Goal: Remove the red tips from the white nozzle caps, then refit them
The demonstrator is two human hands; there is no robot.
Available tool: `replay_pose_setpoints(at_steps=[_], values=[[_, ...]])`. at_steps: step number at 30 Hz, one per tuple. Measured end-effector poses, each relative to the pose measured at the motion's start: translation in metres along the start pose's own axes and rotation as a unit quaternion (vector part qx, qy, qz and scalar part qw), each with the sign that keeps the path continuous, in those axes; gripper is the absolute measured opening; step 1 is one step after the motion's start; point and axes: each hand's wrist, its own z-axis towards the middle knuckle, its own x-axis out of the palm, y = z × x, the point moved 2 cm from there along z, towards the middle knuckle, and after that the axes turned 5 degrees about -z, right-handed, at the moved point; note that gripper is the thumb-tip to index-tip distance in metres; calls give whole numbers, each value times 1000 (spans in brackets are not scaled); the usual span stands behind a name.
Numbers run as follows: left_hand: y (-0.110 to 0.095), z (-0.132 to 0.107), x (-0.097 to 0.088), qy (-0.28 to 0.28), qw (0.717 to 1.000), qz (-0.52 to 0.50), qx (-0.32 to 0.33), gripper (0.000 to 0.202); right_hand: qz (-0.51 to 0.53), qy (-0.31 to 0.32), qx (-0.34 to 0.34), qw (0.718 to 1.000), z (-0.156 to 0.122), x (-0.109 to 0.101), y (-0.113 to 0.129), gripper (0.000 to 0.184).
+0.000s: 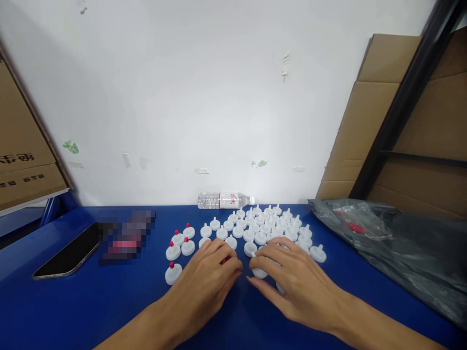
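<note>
Several white plastic caps [262, 226] stand in a cluster on the blue table [91, 301]. To their left stand several white caps with red tips [181, 245]. My left hand [209, 277] rests by the cluster with its fingers curled round a small red piece [225, 260]. My right hand [288, 279] lies beside it, fingers closed on a white cap [260, 272]. The two hands' fingertips nearly meet.
A clear water bottle [225, 200] lies on its side against the white wall. A dark phone [69, 255] and a blurred-out item [126, 236] lie at left. A grey plastic bag [394, 243] with red pieces covers the right side. Cardboard boxes [22, 160] stand at left and right.
</note>
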Motion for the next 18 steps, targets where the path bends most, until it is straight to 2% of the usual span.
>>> replay_pose_setpoints(at_steps=[4, 8, 10, 13, 18], values=[[1, 3, -10, -59, 992, -99, -53, 16, 11, 5, 2, 1000, -4, 3, 1, 23], [-3, 6, -19, -99, 969, -205, -94, 17, 84, 2, 53, 995, -3, 4, -1, 26], [-6, 7, -21, -101, 962, -233, -98, 22, 107, -2, 66, 992, -2, 3, -1, 28], [-9, 9, -20, -94, 958, -258, -88, 26, 119, -16, 47, 992, -1, 2, -1, 33], [-6, 7, -18, -96, 959, -252, -91, 20, 107, -99, 7, 989, -4, 1, -2, 31]])
